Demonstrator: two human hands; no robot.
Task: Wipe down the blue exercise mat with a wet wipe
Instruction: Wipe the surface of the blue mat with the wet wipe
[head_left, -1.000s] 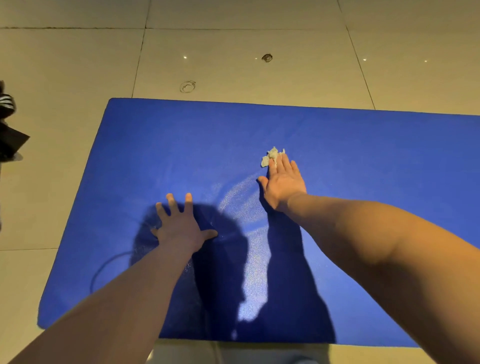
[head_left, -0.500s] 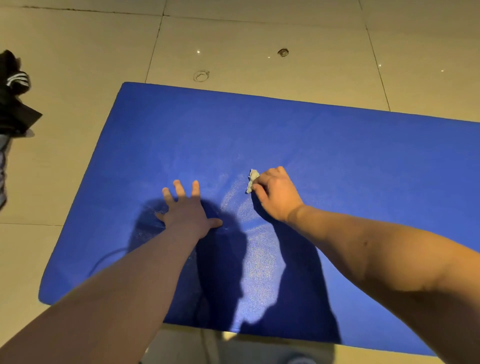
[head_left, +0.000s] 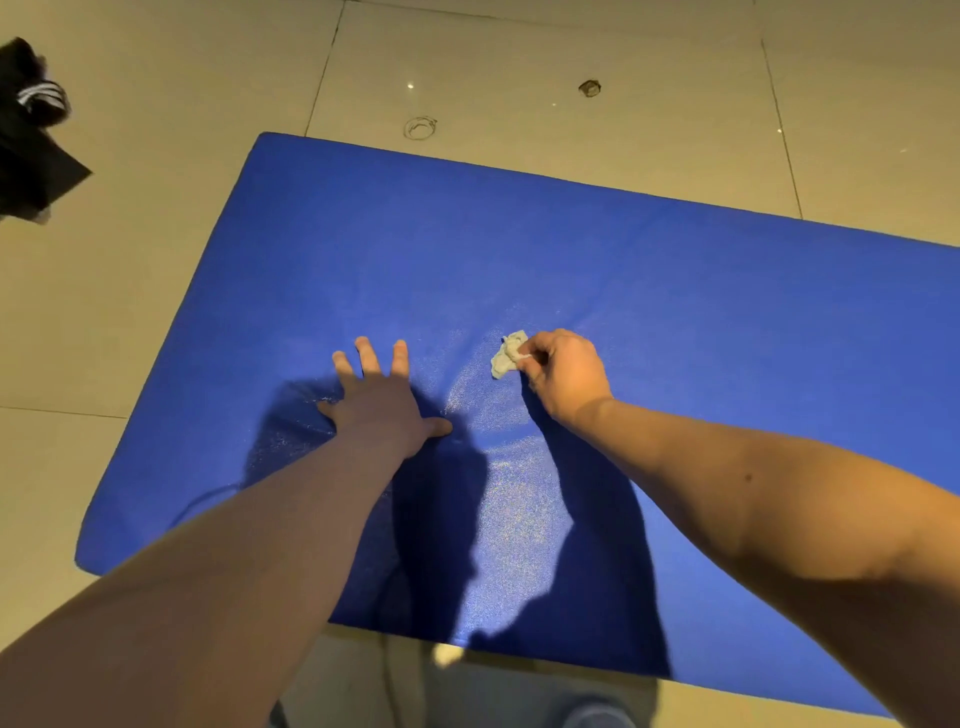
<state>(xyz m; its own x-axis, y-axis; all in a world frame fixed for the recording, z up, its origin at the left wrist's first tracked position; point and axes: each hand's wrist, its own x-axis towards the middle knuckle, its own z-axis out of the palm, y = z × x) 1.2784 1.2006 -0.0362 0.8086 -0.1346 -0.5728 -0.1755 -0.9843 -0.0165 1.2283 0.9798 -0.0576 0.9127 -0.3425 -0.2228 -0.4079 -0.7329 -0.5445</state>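
Blue exercise mat (head_left: 623, 270) flat on tiled floor (head_left: 130, 312). Left hand (head_left: 382, 400) spread, palm pressed on mat. Right hand (head_left: 566, 376) pinches crumpled wet wipe (head_left: 506, 356) against mat, just right of left hand.

Blue exercise mat (head_left: 597, 270) lies flat on tiled floor, glistening damp patch near centre. Crumpled whitish wet wipe (head_left: 506, 355) rests on it.
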